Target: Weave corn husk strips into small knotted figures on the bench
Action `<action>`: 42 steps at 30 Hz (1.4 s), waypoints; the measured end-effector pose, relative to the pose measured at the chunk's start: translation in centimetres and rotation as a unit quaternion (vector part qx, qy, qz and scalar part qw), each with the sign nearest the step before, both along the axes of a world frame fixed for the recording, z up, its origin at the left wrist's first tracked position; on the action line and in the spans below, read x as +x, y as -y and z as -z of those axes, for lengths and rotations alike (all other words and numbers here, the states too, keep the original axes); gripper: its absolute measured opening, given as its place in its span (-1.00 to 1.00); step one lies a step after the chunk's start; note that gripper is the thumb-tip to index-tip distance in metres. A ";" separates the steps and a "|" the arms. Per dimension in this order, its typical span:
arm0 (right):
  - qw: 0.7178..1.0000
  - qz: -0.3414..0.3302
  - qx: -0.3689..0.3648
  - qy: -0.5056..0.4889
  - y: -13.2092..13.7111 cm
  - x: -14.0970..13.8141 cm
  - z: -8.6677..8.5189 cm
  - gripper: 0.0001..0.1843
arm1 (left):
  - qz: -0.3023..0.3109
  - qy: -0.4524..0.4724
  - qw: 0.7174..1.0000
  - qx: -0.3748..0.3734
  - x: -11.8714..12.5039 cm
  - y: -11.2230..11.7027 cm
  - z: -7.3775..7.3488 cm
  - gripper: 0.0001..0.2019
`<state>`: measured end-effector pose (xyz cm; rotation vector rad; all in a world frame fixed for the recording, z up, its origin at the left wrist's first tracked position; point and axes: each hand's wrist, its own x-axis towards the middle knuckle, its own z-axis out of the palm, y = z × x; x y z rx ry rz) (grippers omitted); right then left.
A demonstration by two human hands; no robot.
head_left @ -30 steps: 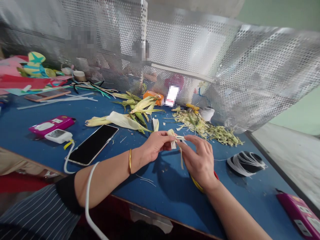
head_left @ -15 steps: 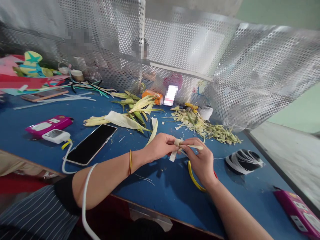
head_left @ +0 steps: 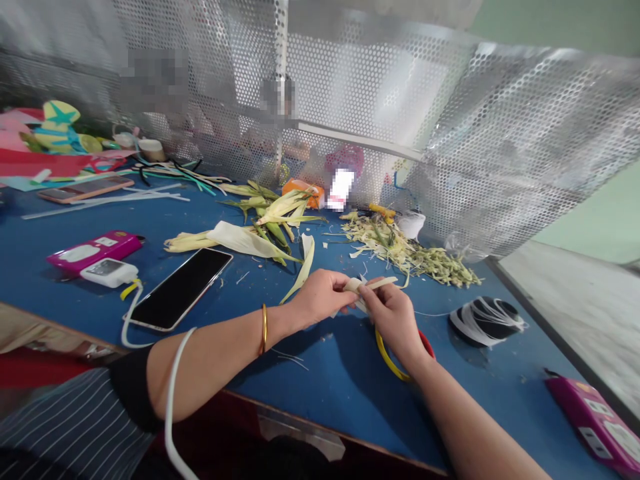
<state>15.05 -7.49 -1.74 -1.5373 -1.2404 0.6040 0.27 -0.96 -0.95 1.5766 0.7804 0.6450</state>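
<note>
My left hand [head_left: 325,293], a gold bangle on its wrist, pinches a pale strip of corn husk [head_left: 385,283] between thumb and fingers. Opposite it, my right hand [head_left: 393,313] is closed on the same strip, which is folded or looped between the fingertips. One end of the strip sticks out past the right fingers. Under my right hand lies a curved yellow and red loop [head_left: 387,357], like a tool's handles, mostly covered. A loose husk piece [head_left: 306,263] lies just beyond my left hand. A spool of white thread [head_left: 485,321] stands to the right, its thread running toward my hands.
Corn husks [head_left: 280,213] and a heap of husk scraps [head_left: 395,243] lie toward the perforated metal screen [head_left: 360,87]. A black-screened phone [head_left: 180,288] and a purple power strip [head_left: 97,252] are on the left. Another purple power strip [head_left: 595,420] is at right. A white cable [head_left: 173,393] crosses my left arm.
My right hand has shifted slightly left, closer to the left hand, uncovering more of the red part. The hanging strip end between the hands now shows less.
</note>
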 end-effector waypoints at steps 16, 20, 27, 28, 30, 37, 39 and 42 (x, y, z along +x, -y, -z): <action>0.907 -0.191 -0.076 -0.367 0.7 2.1 -3.1 -0.78 | 0.024 0.115 0.930 -0.349 -0.8 -1.2 -1.4 -0.93; 0.945 -0.151 -0.024 -0.290 0.7 1.8 -2.6 -0.78 | -0.006 0.076 0.969 -0.235 -0.7 -0.7 -1.9 -0.93; 0.987 -0.087 0.114 -0.074 0.7 1.3 -1.7 -0.72 | -0.053 0.035 0.987 -0.147 -0.3 -0.1 -2.1 -0.89; 0.989 -0.087 0.107 -0.062 0.8 1.4 -1.7 -0.72 | -0.055 0.028 0.989 -0.138 -0.3 -0.1 -2.1 -0.88; 0.993 -0.084 0.080 -0.020 0.8 1.4 -1.8 -0.66 | -0.066 0.017 0.991 -0.115 -0.3 0.0 -2.1 -0.88; 0.988 -0.075 -0.012 0.132 0.5 1.2 -1.7 -0.62 | -0.082 -0.001 0.996 -0.019 -0.2 0.0 -1.3 -0.89; 0.984 -0.083 -0.020 0.154 0.5 1.1 -1.6 -0.63 | -0.070 -0.005 0.998 0.000 -0.2 -0.2 -0.8 -0.88; 0.982 -0.097 -0.027 0.162 0.4 1.2 -1.5 -0.63 | -0.060 -0.020 0.997 0.039 -0.2 -0.3 -0.2 -0.87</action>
